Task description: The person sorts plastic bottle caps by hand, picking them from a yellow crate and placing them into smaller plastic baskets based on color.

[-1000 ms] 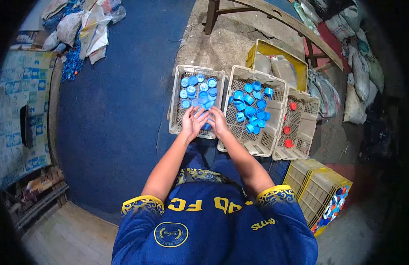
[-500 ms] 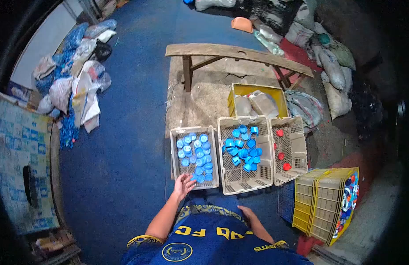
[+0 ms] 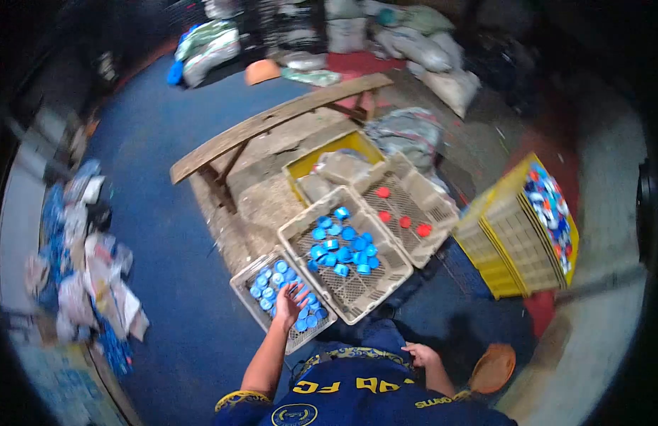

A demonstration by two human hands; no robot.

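My left hand (image 3: 291,304) is over the small plastic crate (image 3: 247,298) of light-blue bottle caps (image 3: 280,267). Its fingers are apart and nothing shows in them; some caps are hidden beneath. Beside it, the larger crate (image 3: 396,280) has brighter blue caps (image 3: 348,233) scattered across its mesh floor. A third crate (image 3: 442,213) holds several red caps (image 3: 405,222). My right hand (image 3: 423,355) hangs low by my trousers, fingers loosely bent, with nothing seen in it.
A yellow crate (image 3: 304,165) with plastic containers stands behind, by a wooden bench (image 3: 272,117). At right, a tilted yellow crate (image 3: 496,234) shows mixed caps (image 3: 547,209). An orange basin-like item (image 3: 494,369) lies near my right arm. Sacks (image 3: 450,89) and bags (image 3: 105,277) line the edges.
The view has swung to the right, so crates and bench appear rotated. My left hand has moved from the small crate's near edge to over its caps. The orange item has come into view.
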